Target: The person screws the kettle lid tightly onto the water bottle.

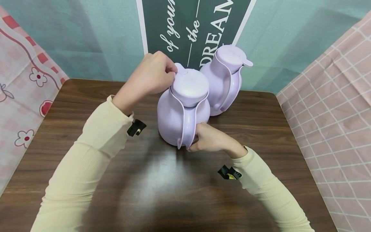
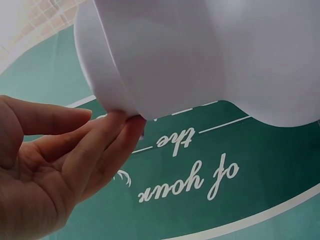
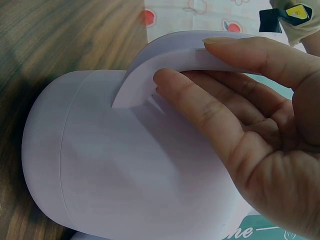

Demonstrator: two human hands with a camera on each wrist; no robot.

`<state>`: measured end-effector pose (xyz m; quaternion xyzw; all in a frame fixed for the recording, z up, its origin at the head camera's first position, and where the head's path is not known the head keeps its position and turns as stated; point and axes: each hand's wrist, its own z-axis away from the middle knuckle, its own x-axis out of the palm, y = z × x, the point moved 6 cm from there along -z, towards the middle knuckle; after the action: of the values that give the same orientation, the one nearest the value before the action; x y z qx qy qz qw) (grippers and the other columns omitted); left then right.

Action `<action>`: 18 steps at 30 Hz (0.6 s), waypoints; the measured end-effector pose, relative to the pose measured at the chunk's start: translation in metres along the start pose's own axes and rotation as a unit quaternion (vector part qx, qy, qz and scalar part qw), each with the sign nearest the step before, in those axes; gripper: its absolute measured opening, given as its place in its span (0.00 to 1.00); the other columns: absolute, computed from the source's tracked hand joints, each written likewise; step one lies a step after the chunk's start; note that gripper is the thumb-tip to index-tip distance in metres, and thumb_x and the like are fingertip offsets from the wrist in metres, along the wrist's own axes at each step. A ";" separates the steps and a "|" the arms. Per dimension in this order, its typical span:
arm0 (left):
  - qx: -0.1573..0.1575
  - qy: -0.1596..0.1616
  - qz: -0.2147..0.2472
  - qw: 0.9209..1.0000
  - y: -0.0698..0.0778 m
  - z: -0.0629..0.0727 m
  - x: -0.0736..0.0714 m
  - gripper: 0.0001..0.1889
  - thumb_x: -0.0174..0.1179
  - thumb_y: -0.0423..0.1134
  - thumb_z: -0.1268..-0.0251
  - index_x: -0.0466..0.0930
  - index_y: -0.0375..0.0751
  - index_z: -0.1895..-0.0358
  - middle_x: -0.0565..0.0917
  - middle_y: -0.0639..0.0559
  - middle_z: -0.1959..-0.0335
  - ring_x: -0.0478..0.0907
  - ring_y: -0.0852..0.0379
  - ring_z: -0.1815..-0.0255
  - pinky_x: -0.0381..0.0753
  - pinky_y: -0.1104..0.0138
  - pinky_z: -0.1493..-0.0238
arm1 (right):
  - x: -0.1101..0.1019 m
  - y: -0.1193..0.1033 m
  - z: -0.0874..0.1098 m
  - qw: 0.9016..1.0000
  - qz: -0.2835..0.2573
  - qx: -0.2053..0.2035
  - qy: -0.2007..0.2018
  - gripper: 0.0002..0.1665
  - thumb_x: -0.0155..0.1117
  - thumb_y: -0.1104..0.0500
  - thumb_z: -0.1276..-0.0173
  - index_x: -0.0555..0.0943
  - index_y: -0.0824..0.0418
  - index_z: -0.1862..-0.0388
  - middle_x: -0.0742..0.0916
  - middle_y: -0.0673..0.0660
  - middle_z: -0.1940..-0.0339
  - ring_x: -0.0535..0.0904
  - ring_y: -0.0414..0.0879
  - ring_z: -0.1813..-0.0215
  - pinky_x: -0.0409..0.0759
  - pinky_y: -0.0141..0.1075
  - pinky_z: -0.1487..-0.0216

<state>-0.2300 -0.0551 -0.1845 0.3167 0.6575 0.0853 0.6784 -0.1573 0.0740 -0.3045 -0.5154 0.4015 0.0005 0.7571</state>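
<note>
A lilac vacuum jug (image 1: 171, 116) stands upright on the wooden table, its handle facing the front. My left hand (image 1: 155, 72) is at the lid (image 1: 190, 86), with thumb and fingers pinching about the small tab at its back left. In the left wrist view the fingertips (image 2: 117, 120) touch the rim, and the tab is mostly hidden. Lower down, my right hand (image 1: 211, 138) grips the handle (image 1: 189, 125). The right wrist view shows the thumb on the outside of the handle (image 3: 175, 57) and the fingers on its inner side.
Close behind on the right stands a second lilac jug (image 1: 213, 80), its lid tab pointing right. A teal cloth (image 1: 110, 35) with a dark green lettered panel (image 1: 185, 19) hangs behind the wooden table (image 1: 246, 206). Patterned cloths flank both sides.
</note>
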 end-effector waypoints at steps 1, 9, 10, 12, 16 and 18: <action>-0.004 -0.001 0.002 1.000 0.000 -0.001 0.000 0.15 0.43 0.27 0.49 0.83 0.40 0.74 0.69 0.52 0.87 0.63 0.56 0.77 0.58 0.68 0.78 | 0.000 0.000 0.000 1.000 -0.002 0.000 -0.001 0.19 0.65 0.72 0.56 0.82 0.64 0.60 0.84 0.50 0.64 0.76 0.38 0.63 0.75 0.33 0.58; -0.028 -0.008 0.022 0.999 -0.002 -0.014 0.009 0.20 0.44 0.29 0.44 0.82 0.38 0.53 0.83 0.47 0.62 0.70 0.52 0.60 0.67 0.66 0.64 | -0.001 0.008 -0.001 1.000 0.000 -0.002 -0.009 0.18 0.65 0.72 0.54 0.81 0.63 0.60 0.84 0.49 0.64 0.77 0.38 0.61 0.75 0.33 0.57; -0.028 -0.007 0.022 0.999 -0.002 -0.015 0.010 0.19 0.44 0.29 0.44 0.82 0.38 0.53 0.83 0.48 0.62 0.70 0.52 0.59 0.68 0.66 0.63 | -0.001 0.009 -0.002 1.000 0.004 -0.003 -0.009 0.18 0.65 0.72 0.54 0.82 0.62 0.61 0.84 0.49 0.64 0.77 0.38 0.61 0.75 0.33 0.56; -0.029 -0.004 0.025 0.999 -0.003 -0.018 0.012 0.19 0.43 0.29 0.44 0.81 0.37 0.53 0.83 0.47 0.60 0.70 0.52 0.57 0.68 0.65 0.61 | -0.002 0.012 -0.002 1.000 0.013 -0.004 -0.008 0.18 0.65 0.71 0.54 0.82 0.61 0.61 0.84 0.48 0.65 0.77 0.37 0.61 0.75 0.33 0.56; -0.034 -0.001 0.018 0.999 -0.004 -0.019 0.015 0.20 0.43 0.29 0.43 0.80 0.37 0.51 0.82 0.47 0.56 0.71 0.52 0.54 0.70 0.64 0.56 | -0.003 0.017 -0.003 1.000 0.015 -0.013 -0.008 0.18 0.65 0.71 0.54 0.82 0.62 0.61 0.84 0.48 0.65 0.76 0.37 0.61 0.75 0.32 0.57; -0.035 0.002 0.015 0.999 -0.004 -0.019 0.016 0.20 0.43 0.30 0.43 0.80 0.37 0.50 0.81 0.46 0.54 0.71 0.52 0.52 0.70 0.63 0.53 | -0.003 0.020 -0.003 1.000 0.009 -0.017 -0.008 0.19 0.65 0.72 0.54 0.82 0.63 0.60 0.84 0.49 0.64 0.77 0.38 0.62 0.75 0.32 0.57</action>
<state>-0.2467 -0.0435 -0.1991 0.3023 0.6506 0.1192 0.6864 -0.1696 0.0821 -0.3187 -0.5247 0.4001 0.0187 0.7512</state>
